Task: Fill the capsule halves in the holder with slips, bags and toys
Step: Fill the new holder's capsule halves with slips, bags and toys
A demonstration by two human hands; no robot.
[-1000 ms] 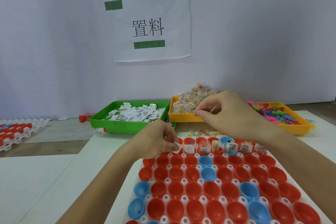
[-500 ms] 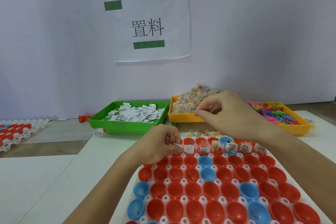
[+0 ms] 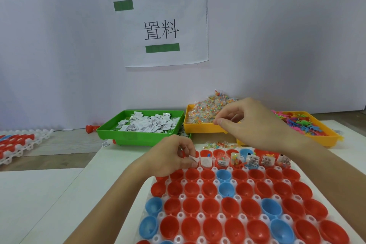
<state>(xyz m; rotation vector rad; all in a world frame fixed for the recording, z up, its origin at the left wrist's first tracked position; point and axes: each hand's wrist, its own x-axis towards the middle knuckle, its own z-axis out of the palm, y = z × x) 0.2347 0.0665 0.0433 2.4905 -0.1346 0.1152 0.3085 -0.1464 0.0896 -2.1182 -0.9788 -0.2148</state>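
Observation:
A white holder (image 3: 200, 196) full of red and blue capsule halves lies in front of me. Its far row (image 3: 253, 161) holds slips, bags and toys; the nearer rows look empty. My left hand (image 3: 170, 157) pinches a white slip (image 3: 193, 159) over the left end of that far row. Above the row's middle hovers my right hand (image 3: 251, 123), thumb and forefinger pinched together on what looks like a small slip, mostly hidden by the fingers.
Behind the holder stand a green tray (image 3: 138, 137) of slips, a yellow tray (image 3: 202, 129) of bead bags and a yellow tray (image 3: 326, 140) of toys. A few loose bags (image 3: 219, 144) lie between. Another filled holder (image 3: 17, 145) sits far left.
My left hand has carried the slip a little forward and down to the left end of the far row. My right hand has barely moved.

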